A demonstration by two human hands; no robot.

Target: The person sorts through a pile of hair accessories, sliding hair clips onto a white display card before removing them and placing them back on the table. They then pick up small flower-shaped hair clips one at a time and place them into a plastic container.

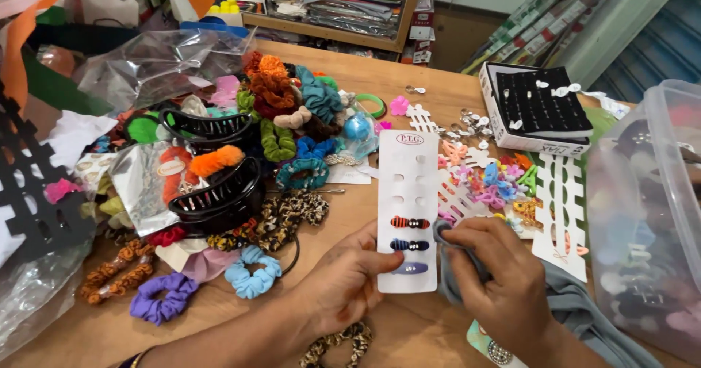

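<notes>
card [407, 207] upright on desk [409, 324], long axis running away from person | left hand [343, 280] pinches card's lower left edge | right hand [504, 280] clutches grey cloth [447, 247] at card's right edge, touching

card: white display card [407, 193], tall rectangle, lying flat, lower edge pinched by left hand [349, 280], just left of right hand [504, 280]
clips: three small hair clips [410, 244] in a column on card's lower half, orange-striped, dark blue, lilac; upper slots bare
cloth: grey cloth [447, 231], bunched under right hand's fingers, touching card's right edge
</notes>
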